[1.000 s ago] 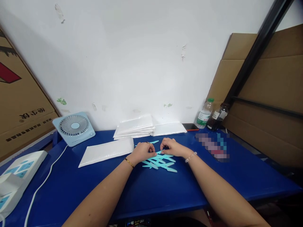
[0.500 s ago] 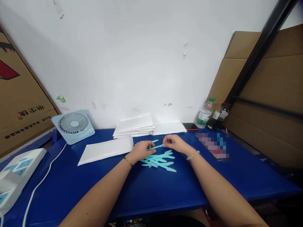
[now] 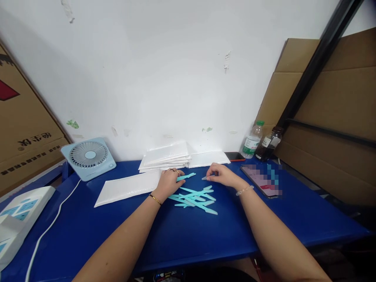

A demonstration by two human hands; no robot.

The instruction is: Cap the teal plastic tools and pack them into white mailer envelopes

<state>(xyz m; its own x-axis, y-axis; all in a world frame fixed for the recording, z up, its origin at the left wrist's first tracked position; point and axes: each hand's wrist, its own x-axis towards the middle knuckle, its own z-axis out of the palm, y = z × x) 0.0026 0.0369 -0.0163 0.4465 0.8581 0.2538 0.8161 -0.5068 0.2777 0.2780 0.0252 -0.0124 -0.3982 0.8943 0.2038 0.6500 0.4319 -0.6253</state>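
Several thin turquoise plastic sticks (image 3: 195, 197) lie crossed in a loose pile on the blue table (image 3: 188, 239). My left hand (image 3: 169, 182) rests at the pile's left edge, fingers curled around one turquoise stick (image 3: 186, 177) that points right. My right hand (image 3: 221, 175) sits just right of the pile, fingertips pinched on a small pale piece (image 3: 204, 178). A flat white padded envelope (image 3: 129, 187) lies directly left of my left hand.
A stack of white envelopes (image 3: 167, 156) and another envelope (image 3: 208, 158) sit by the wall. A light-blue desk fan (image 3: 88, 156) stands far left, with a white device (image 3: 20, 213) and cable. A phone (image 3: 261, 180), two bottles (image 3: 252, 141) and cardboard stand right.
My hands have drawn apart: the left moved left holding the turquoise stick, the right moved right with the small pale piece. Earlier both gripped one stick together over the pile.
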